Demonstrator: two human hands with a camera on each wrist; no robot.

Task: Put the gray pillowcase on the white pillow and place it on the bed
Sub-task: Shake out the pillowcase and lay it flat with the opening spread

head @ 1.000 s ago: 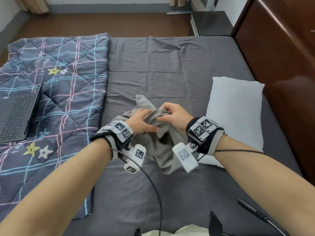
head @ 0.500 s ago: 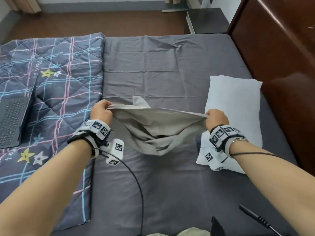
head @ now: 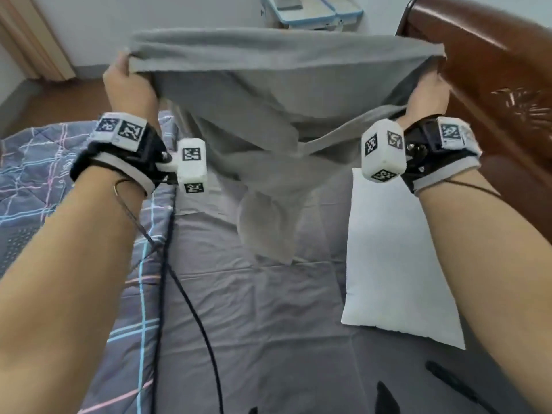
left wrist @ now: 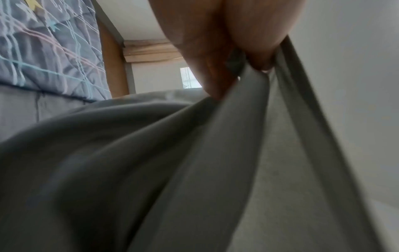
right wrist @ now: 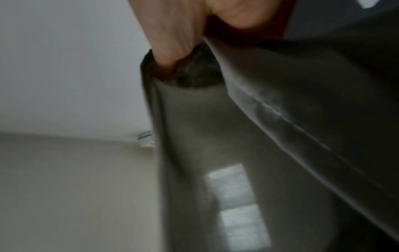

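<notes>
1. Since half a sec ago both hands went up w/ the gray pillowcase (head: 268,94): it was stretched low over the bed (head: 268,324), now its top edge is taut at 12 o'clock of head view, rest hanging in a twisted bunch toward center.
2. My left hand (head: 131,85) pinches the edge at 10 o'clock; right hand (head: 428,91) pinches the other end at 2 o'clock, just beside the brown headboard (head: 493,70).
3. White pillow (head: 397,264) lies bare on the bed at 4 o'clock, under my right forearm; case isn't on it yet.
4. Risks, my guess: the lower part is twisted, so a shake may not free it & I can't tell which layers I hold. If I've got both layers, the mouth stays closed. The black cable (head: 191,294) trailing from my left wrist could snag the cloth.
5. Views: left wrist cam shows my fingertips (left wrist: 215,81) clamping separate folds, which head view hides. Right wrist cam shows a finger (right wrist: 172,51) hooked into the hem, very blurred. Only head view shows pillow & quilt (head: 44,174).
</notes>
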